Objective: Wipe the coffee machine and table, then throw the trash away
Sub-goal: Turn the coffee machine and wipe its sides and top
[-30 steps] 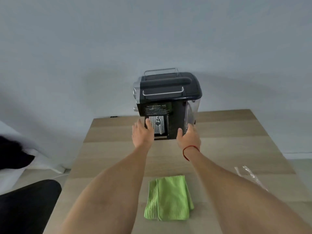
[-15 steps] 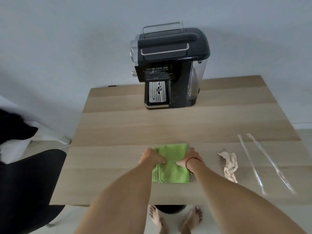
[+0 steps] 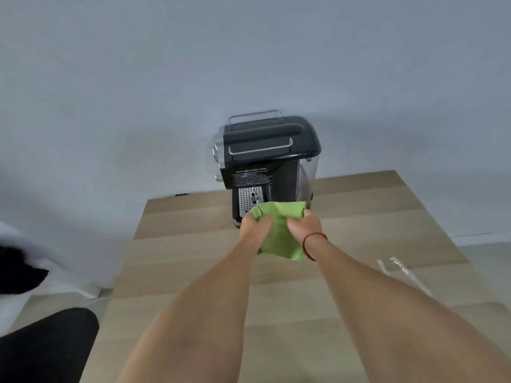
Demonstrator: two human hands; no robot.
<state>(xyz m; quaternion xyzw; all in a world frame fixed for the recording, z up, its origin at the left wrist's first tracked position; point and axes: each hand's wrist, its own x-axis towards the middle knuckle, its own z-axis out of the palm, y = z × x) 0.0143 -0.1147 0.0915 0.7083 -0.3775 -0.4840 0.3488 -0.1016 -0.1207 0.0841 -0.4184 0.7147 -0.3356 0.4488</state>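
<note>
Cloth: the bright green microfibre cloth (image 3: 279, 233) was lifted off the table, bunched between both hands, its upper edge running left to right.
Left hand: the left hand (image 3: 255, 226) gripped the cloth's left end, fingers curled round the fabric.
Right hand: the right hand (image 3: 302, 225) gripped the right end the same way, with a thin red string bracelet (image 3: 312, 244) at the wrist.
Machine: the black plastic coffee machine with chrome rails (image 3: 265, 150) stood straight ahead, just beyond the cloth, at the table's far edge by the wall.
Key relation: the cloth overlapped the machine's base in view (contact could not be told). Both hands were about equally near, the left one before the perforated metal drip grille (image 3: 247, 199).
Likely next: a short push forward should bring the cloth onto the front face.
Surface: the pale banded wooden table (image 3: 193, 244) also carried clear plastic wrappers (image 3: 398, 269) on the right, well apart from the hands.
Room: a plain grey wall (image 3: 249, 51) stood behind, and a black chair seat (image 3: 47, 346) sat at lower left.
</note>
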